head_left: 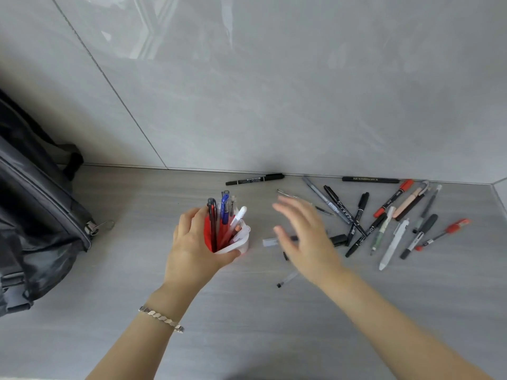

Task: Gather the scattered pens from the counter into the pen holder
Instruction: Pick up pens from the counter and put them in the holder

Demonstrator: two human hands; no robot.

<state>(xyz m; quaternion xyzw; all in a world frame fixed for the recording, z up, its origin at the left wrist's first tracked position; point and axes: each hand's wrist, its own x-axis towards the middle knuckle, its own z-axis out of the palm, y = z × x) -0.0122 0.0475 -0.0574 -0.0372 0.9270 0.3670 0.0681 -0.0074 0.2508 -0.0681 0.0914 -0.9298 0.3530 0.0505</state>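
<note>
Pens (381, 215) lie scattered across the grey bench (247, 325); several stand in the holder (236, 242) the left hand (192, 242) grips, while the right hand (304, 231) hovers nearby, fingers spread, holding nothing

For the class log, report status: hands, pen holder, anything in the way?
Left hand gripping pen holder, several pens in. Right hand open, empty, blurred, over loose pens on counter. Bag far left, nothing blocking.

Glossy grey wall tiles (274, 91) rise beyond the hands; grey counter (247, 325) beneath; dark bag (35, 209) far left.
</note>
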